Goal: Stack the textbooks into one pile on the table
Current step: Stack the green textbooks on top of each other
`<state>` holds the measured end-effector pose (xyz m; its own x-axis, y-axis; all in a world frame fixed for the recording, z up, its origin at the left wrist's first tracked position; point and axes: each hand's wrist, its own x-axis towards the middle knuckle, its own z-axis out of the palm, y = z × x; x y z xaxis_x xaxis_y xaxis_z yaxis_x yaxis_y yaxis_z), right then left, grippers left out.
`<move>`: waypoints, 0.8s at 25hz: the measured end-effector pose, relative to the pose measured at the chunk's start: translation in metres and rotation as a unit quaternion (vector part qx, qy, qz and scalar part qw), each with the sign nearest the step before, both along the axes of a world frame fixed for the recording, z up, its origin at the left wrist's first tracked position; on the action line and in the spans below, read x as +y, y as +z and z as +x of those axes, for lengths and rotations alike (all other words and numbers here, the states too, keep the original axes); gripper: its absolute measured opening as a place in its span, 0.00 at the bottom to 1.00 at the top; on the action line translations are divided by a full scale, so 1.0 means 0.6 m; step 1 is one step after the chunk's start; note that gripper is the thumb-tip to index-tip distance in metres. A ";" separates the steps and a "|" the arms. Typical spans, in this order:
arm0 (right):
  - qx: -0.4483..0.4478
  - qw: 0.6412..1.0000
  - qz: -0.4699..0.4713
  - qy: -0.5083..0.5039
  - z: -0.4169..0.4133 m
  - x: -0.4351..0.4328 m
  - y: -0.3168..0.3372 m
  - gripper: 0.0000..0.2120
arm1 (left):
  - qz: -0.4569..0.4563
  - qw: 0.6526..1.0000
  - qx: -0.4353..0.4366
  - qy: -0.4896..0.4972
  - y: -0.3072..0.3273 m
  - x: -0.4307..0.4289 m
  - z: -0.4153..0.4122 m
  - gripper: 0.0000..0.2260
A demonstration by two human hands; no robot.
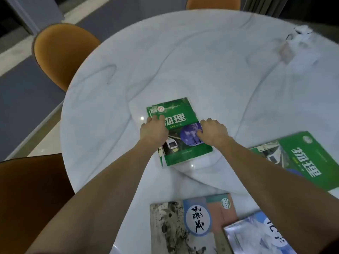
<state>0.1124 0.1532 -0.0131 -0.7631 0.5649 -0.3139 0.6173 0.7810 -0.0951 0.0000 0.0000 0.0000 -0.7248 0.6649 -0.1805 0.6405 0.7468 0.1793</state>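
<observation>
A single wide-angle head camera looks forward and steeply down from close above the near edge of the round table [211,57], both forearms reaching away from it into the middle, edges bowed by the lens, chairs [62,54] and floor at the left margin.

bg: round white marble table [183,61] | orange chairs [62,54] | grey floor [27,99] | dim light
</observation>
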 end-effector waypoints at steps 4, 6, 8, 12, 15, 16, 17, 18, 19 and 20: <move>0.016 0.998 -0.040 -0.047 -0.018 -0.002 -0.030 0.18 | 0.020 0.994 -0.062 0.092 -0.042 -0.007 0.002 0.14; 0.028 0.994 -0.065 -0.083 -0.027 -0.002 -0.045 0.18 | 0.055 0.983 -0.107 0.141 -0.057 -0.006 0.005 0.15; 0.039 0.989 -0.083 -0.118 -0.034 0.003 -0.050 0.17 | 0.103 0.967 -0.139 0.188 -0.059 0.001 -0.001 0.16; 0.064 0.975 -0.124 -0.173 -0.041 0.014 -0.063 0.15 | 0.178 0.899 -0.233 0.325 -0.072 0.015 -0.014 0.18; 0.084 0.964 -0.147 -0.205 -0.041 0.018 -0.065 0.15 | 0.237 0.836 -0.298 0.395 -0.069 0.012 -0.027 0.14; 0.088 0.960 -0.155 -0.215 -0.042 0.019 -0.064 0.15 | 0.260 0.821 -0.311 0.403 -0.066 0.011 -0.026 0.13; 0.092 0.956 -0.164 -0.223 -0.041 0.020 -0.064 0.15 | 0.282 0.807 -0.327 0.403 -0.065 0.011 -0.022 0.13; 0.096 0.953 -0.172 -0.230 -0.040 0.020 -0.064 0.15 | 0.308 0.792 -0.349 0.395 -0.063 0.011 -0.015 0.14; 0.101 0.949 -0.182 -0.236 -0.039 0.020 -0.062 0.16 | 0.335 0.777 -0.375 0.378 -0.063 0.009 -0.006 0.16; 0.107 0.945 -0.190 -0.244 -0.038 0.020 -0.061 0.16 | 0.356 0.766 -0.400 0.357 -0.066 0.007 0.004 0.18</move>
<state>0.0898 0.1651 -0.0499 -0.5102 0.7430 -0.4332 0.8298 0.2929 -0.4750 0.0025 0.0041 -0.0394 -0.7967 0.2874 -0.5317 -0.4117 0.3860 0.8256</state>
